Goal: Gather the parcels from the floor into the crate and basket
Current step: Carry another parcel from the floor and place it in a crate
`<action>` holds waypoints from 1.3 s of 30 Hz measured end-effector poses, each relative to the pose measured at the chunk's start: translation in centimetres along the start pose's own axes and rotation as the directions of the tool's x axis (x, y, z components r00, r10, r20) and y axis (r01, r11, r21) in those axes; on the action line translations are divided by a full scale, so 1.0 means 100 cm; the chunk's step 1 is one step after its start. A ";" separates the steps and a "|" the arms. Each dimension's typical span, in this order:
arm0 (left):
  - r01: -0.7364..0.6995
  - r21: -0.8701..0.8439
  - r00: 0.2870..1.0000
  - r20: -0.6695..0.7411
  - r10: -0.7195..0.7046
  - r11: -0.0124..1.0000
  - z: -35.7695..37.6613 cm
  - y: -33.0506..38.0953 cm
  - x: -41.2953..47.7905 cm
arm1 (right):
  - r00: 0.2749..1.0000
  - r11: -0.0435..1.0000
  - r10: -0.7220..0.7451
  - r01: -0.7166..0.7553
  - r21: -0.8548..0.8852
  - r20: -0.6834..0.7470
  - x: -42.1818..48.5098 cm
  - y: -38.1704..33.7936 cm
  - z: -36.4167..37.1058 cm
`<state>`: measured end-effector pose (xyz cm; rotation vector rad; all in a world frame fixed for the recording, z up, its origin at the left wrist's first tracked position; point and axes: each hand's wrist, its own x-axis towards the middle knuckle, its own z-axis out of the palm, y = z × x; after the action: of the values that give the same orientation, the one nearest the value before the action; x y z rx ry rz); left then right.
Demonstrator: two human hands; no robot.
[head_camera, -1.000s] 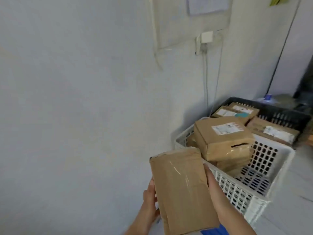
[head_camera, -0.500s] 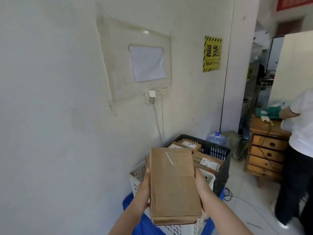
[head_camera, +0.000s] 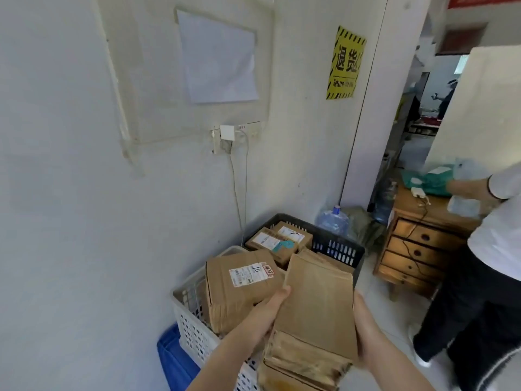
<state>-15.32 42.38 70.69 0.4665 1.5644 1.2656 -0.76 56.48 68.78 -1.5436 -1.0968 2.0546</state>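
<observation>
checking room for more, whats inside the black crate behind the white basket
Two labelled cardboard parcels lie in the black crate. Its near part is hidden by the parcel in both hands, so anything there or underneath cannot be seen.

I see a yellow sign [head_camera: 346, 62] and a paper sheet [head_camera: 218, 59] on the wall, a socket [head_camera: 227, 133] below it, a water jug [head_camera: 333, 220] by a wooden dresser [head_camera: 414, 246], and a bystander [head_camera: 490, 249] at right.

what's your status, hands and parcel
Left hand and right hand both grip the brown parcel. Held over white basket, already piled. Nothing blocking.
</observation>
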 end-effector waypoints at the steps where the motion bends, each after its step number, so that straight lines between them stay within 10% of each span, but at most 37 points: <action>1: 0.024 0.001 1.000 -0.001 -0.024 1.000 -0.005 0.002 0.011 | 0.997 0.997 0.072 -0.072 -0.013 -0.024 0.016 0.002 0.002; 8: 0.173 -0.053 0.984 0.055 -0.170 0.983 -0.037 0.010 0.089 | 0.941 0.944 0.329 -0.328 -0.037 0.076 0.056 0.002 0.027; 18: 0.193 0.046 0.968 -0.171 -0.182 0.980 -0.009 -0.008 0.163 | 0.949 0.950 0.280 -0.254 -0.180 0.143 0.154 -0.025 0.031; 27: 0.290 0.256 0.954 -0.151 -0.258 0.922 0.009 -0.023 0.172 | 0.750 0.758 0.649 -0.623 -0.193 0.131 0.167 0.006 -0.006; 33: 0.520 0.137 0.841 -0.254 -0.477 0.843 0.016 -0.058 0.154 | 0.804 0.761 0.567 -0.426 -0.489 0.181 0.180 0.009 0.007; 39: 0.512 0.301 0.627 -0.771 -0.111 0.805 0.024 -0.091 0.153 | 0.663 0.384 0.721 -0.141 -0.913 0.201 0.201 -0.023 -0.004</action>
<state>-16.76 52.31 55.80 -0.0681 2.5622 0.7497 -7.74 71.61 57.31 -1.7872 -2.4908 2.6704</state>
